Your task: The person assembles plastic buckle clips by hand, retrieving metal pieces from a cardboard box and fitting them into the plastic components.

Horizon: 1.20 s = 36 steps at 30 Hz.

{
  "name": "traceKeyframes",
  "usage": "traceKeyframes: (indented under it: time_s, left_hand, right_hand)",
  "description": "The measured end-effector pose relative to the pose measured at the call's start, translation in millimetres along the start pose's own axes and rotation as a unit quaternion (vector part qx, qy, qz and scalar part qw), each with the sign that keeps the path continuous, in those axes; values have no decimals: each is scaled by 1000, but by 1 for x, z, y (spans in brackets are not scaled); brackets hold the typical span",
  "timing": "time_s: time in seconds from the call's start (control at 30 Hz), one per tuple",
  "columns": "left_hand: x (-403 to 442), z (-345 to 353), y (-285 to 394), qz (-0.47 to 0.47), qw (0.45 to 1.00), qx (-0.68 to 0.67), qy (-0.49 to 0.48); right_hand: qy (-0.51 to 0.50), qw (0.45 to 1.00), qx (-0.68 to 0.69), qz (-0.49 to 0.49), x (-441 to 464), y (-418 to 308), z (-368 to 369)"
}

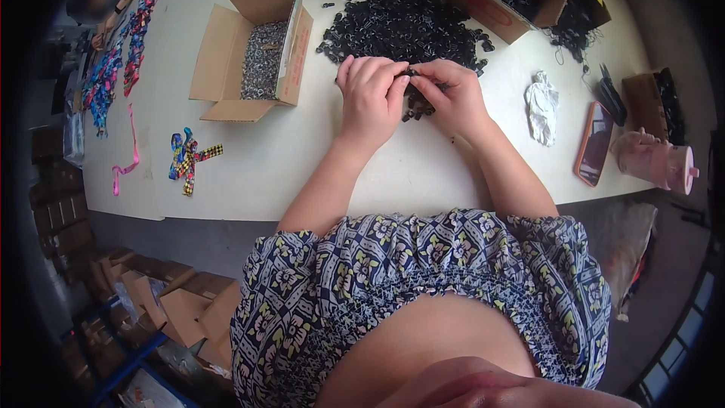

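Both hands meet at the front edge of a wide pile of small black pieces (400,19) on the white table. My left hand (372,98) is closed, its thumb and index finger pinching a small dark piece (409,72). My right hand (451,97) comes from the other side, thumb and index finger pressed on the same piece. Fingers cover most of it, so its shape cannot be made out. A few loose black pieces lie just below, between the hands.
An open cardboard box (291,68) of small metal rings stands left. Another box (483,7) holds black pieces, back right. Crumpled white paper (541,108), a phone (594,143) and a pink cup (658,162) lie right. Colourful straps (189,159) lie left; a person (113,0) sits far left.
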<state>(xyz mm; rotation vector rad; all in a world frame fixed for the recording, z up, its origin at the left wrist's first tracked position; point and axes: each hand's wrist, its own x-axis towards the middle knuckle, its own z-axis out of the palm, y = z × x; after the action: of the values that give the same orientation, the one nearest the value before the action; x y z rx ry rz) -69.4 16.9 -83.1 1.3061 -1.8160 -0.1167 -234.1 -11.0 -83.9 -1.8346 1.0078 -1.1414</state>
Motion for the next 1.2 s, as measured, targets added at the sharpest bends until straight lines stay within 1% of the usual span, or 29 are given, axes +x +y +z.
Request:
traceKeyframes:
  time_s: [0.23,0.43,0.53,0.83,0.93,1.13,1.2]
  left_hand:
    - [0,1,-3,13,1000,-15,2]
    - [1,1,-5,17,999,-29,1]
    - [1,0,-5,15,1000,-23,-1]
    - [1,-2,3,20,998,57,-37]
    - [0,-2,4,15,996,76,-46]
    - [0,-3,2,15,995,76,-64]
    - [0,-3,1,18,996,66,-64]
  right_hand:
    - [-9,1000,-4,-12,0,2,0]
    - [-24,999,-6,33,2,-5,-6]
    - [-21,999,0,25,3,-5,-7]
    - [-20,995,-69,-67,4,-5,-9]
    - [-27,992,-91,-79,5,-5,-8]
    - [-25,993,-81,-77,5,-7,-8]
    - [-22,995,-72,-61,5,-6,-8]
